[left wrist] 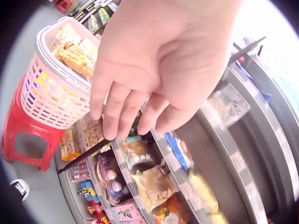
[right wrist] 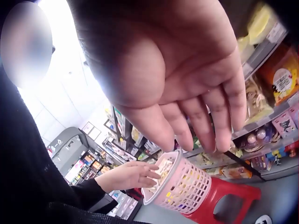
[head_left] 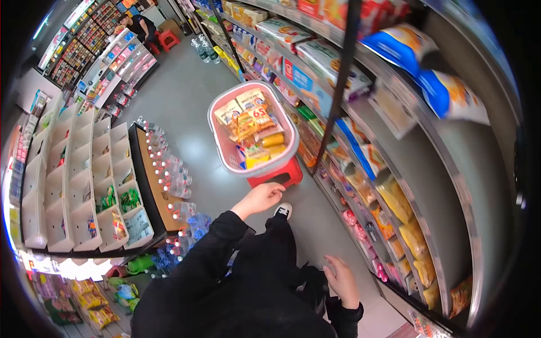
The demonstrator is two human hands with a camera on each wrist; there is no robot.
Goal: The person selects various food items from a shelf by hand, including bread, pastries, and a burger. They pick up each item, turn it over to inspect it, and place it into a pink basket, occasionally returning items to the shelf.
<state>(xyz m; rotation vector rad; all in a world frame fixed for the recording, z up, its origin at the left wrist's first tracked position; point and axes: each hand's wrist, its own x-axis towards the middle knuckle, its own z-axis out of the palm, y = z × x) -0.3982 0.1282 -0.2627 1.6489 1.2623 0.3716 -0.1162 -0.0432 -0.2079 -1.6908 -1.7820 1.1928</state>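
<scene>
My left hand [head_left: 260, 199] holds nothing and hovers near the front of a pink basket [head_left: 218, 147]. Its relaxed fingers show palm-side in the left wrist view. Bags of snacks [head_left: 253, 127] fill the basket, among them yellow packs and an orange one marked 65. Beneath the basket is a red plastic stool [head_left: 290, 173]. My right hand [head_left: 342, 280] hangs free at my side, near the lower shelves, with its fingers loosely extended. In the right wrist view, the basket's lattice wall [right wrist: 188, 184] appears beyond that hand, and the left hand overlaps the basket's rim.
Tall shelves [head_left: 394, 186] of packaged food run along the right. At left stands a rack of white bins [head_left: 59, 197], with water bottles [head_left: 169, 163] lined up beside it. A person [head_left: 140, 28] sits at the far counter. My shoe [head_left: 284, 210] is below the stool.
</scene>
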